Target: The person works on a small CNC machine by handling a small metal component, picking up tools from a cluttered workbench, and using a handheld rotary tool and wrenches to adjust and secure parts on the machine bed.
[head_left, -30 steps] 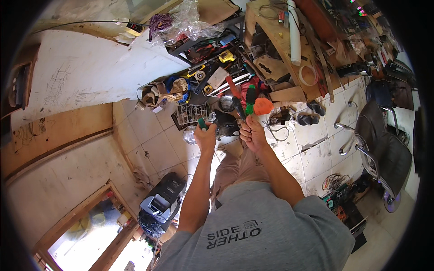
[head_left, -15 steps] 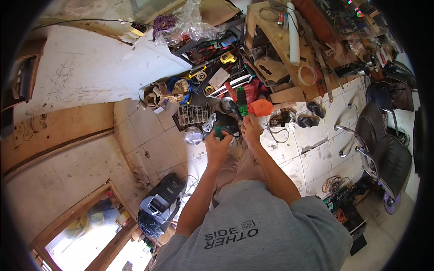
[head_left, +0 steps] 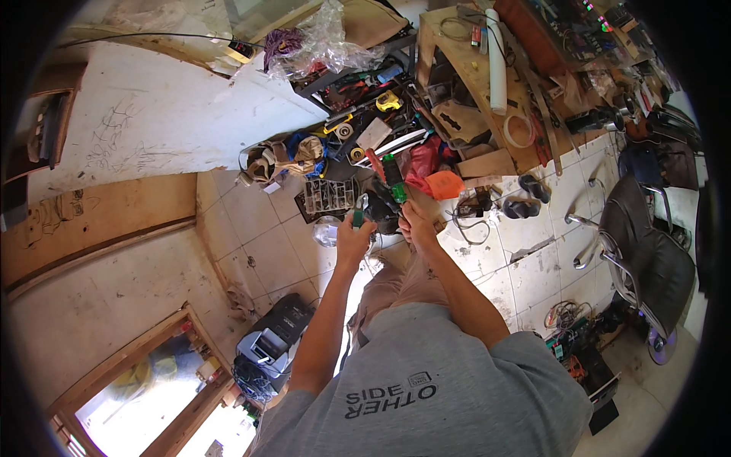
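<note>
My right hand (head_left: 418,228) is closed around the lower end of a green-and-black handled tool (head_left: 397,190), which points away from me; its exact kind is not clear. My left hand (head_left: 352,242), also closed, pinches a small dark green piece (head_left: 358,219) to the left of it. Both hands are over my lap, a short gap apart. Just beyond them lie a compartment organizer (head_left: 330,195) with small parts and a clear round plastic container (head_left: 326,231). An orange sheet or bag (head_left: 445,184) is right of the tool.
Tools and a yellow tape measure (head_left: 388,100) are heaped beyond my hands. A wooden shelf unit (head_left: 476,68) stands behind, and black sandals (head_left: 521,207) lie on the tiles. An office chair (head_left: 647,259) is at right, a black-and-grey machine (head_left: 274,335) at lower left.
My left hand has shifted left and slightly away from me, carrying the green piece. My right hand has moved a little left, and the tool's far end has swung left.
</note>
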`<state>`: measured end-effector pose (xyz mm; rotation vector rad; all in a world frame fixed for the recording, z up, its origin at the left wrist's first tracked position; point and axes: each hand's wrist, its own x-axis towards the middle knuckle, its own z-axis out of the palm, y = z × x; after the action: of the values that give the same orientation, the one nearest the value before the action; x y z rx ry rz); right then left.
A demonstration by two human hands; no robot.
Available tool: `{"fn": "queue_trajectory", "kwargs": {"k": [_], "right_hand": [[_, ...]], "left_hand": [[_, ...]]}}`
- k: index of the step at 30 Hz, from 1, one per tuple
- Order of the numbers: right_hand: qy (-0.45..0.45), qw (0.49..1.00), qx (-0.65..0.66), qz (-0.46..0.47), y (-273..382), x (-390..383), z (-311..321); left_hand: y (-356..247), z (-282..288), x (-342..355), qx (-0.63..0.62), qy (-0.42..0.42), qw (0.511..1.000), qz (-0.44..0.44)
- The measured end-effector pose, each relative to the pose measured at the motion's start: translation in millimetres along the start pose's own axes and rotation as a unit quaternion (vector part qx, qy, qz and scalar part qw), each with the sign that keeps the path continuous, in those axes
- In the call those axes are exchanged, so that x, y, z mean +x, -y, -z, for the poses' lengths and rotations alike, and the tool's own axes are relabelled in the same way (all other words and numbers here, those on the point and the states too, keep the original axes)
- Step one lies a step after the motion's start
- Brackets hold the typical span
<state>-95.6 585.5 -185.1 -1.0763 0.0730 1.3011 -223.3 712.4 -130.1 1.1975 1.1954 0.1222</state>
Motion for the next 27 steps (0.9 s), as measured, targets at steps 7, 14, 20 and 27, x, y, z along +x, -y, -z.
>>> {"fn": "queue_trajectory", "kwargs": {"k": [7, 14, 20, 27], "right_hand": [[-0.009, 0.999, 0.033, 0.029, 4.8, -2.5, -20.1], [0.008, 0.998, 0.035, 0.057, -7.8, 2.2, -25.7], [0.016, 0.997, -0.016, 0.071, -20.9, -12.0, -18.4], [-0.102, 0.99, -0.093, 0.025, -0.7, -50.1, 7.6]], "left_hand": [[-13.8, -12.3, -4.5, -0.264, 0.042, 0.962, 0.051], [-25.5, -3.3, 22.0, -0.311, -0.098, 0.945, -0.007], [-51.4, 22.3, 50.7, -0.227, -0.155, 0.957, -0.092], [-16.2, 45.6, 61.1, -0.048, -0.113, 0.989, -0.083]]}}
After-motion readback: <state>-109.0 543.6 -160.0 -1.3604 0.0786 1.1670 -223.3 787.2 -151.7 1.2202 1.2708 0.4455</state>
